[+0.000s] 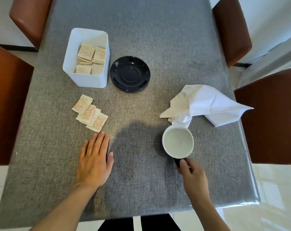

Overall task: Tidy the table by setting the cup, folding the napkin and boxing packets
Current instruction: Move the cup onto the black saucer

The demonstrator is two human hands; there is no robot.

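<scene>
A: Head view, and the right hand (194,178) is pinching the dark handle of the round cup with the white inside (177,142), near the table's front right.

B: The left hand (93,161) is lying flat, fingers spread, palm down on the grey woven tablecloth (158,39).

A: Just beyond its fingertips, four loose beige paper packets (89,112) are lying overlapped.

B: More packets are sitting inside the white rectangular plastic box (89,81), far left.

A: Just beside it, the glossy black round saucer (130,73) is standing bare.

B: And the crumpled white cloth napkin (206,104) is touching the cup's far rim.
</scene>
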